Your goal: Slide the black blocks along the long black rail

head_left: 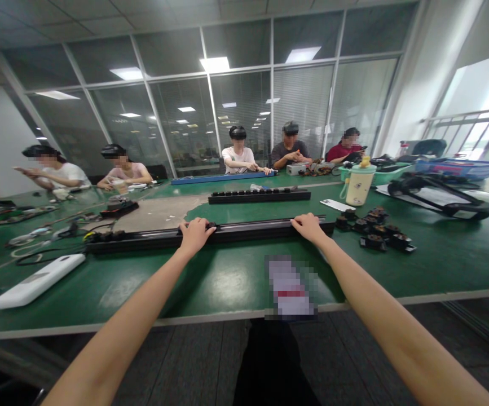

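Note:
A long black rail (244, 232) lies across the green table in front of me. My left hand (195, 234) is closed around a small black block (211, 228) that sits on the rail, left of its middle. Near the rail's right end, my right hand (309, 228) grips the rail, thumb on the near side and fingers over the top. Just beyond that end is a loose group of small black blocks (373, 242). Farther back lies a second black rail (261, 197) with a row of several black pieces along its top.
A white power bank-like object (39, 282) lies at the left, and a blurred-out phone-shaped item (290, 287) at the near edge. A yellow cup (359, 186), a white phone (337, 206) and a black frame (439, 197) stand at the right. Several people sit across the table.

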`<state>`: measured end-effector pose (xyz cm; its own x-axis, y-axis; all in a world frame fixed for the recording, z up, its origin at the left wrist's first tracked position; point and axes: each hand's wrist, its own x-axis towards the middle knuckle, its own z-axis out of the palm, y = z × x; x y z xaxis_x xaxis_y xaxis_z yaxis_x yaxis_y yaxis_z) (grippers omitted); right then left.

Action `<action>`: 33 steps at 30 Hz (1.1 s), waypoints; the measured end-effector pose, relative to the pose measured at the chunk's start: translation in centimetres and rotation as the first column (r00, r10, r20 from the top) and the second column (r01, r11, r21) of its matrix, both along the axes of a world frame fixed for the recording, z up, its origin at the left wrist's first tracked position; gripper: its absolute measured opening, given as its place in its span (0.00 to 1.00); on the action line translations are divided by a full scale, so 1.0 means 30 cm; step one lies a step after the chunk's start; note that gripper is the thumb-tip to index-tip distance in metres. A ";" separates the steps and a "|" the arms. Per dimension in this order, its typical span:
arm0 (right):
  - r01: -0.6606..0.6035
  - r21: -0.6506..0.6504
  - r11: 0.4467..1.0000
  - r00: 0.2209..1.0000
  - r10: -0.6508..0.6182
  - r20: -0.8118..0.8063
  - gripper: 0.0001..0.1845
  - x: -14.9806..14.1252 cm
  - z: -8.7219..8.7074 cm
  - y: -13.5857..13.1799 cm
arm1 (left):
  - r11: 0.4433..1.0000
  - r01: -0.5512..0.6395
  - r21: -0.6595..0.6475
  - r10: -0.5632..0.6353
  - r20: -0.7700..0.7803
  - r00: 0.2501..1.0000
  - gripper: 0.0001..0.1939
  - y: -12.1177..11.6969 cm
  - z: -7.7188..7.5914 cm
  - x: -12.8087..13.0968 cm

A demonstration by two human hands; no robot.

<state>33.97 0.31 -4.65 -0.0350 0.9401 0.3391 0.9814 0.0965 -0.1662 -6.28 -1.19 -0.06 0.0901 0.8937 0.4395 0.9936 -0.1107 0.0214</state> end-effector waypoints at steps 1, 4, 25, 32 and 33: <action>0.000 -0.001 1.000 1.000 0.000 0.000 0.25 0.000 0.000 0.000 | 1.000 0.000 -0.010 0.000 0.021 1.000 0.13 0.001 -0.002 0.000; 0.000 -0.006 1.000 1.000 0.000 0.002 0.26 -0.002 0.001 -0.001 | 1.000 0.003 -0.031 -0.001 0.084 0.996 0.12 -0.001 -0.010 0.006; 0.009 0.001 1.000 1.000 -0.009 0.020 0.25 -0.007 0.001 -0.001 | 1.000 0.024 -0.019 -0.022 0.097 0.995 0.11 -0.002 -0.017 0.019; 0.007 -0.001 1.000 1.000 -0.007 0.018 0.25 -0.006 0.000 0.000 | 0.999 0.048 0.002 -0.048 0.090 0.995 0.12 -0.003 -0.022 0.041; 0.007 -0.003 1.000 1.000 -0.007 0.018 0.25 -0.005 0.000 0.001 | 0.999 0.051 0.002 -0.051 0.089 0.995 0.12 -0.002 -0.021 0.046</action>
<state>33.81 0.33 -4.64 -0.0340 0.9415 0.3354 0.9848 0.0887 -0.1493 -4.91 -1.25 -0.70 0.0961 0.8889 0.4478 0.9809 -0.1610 0.1092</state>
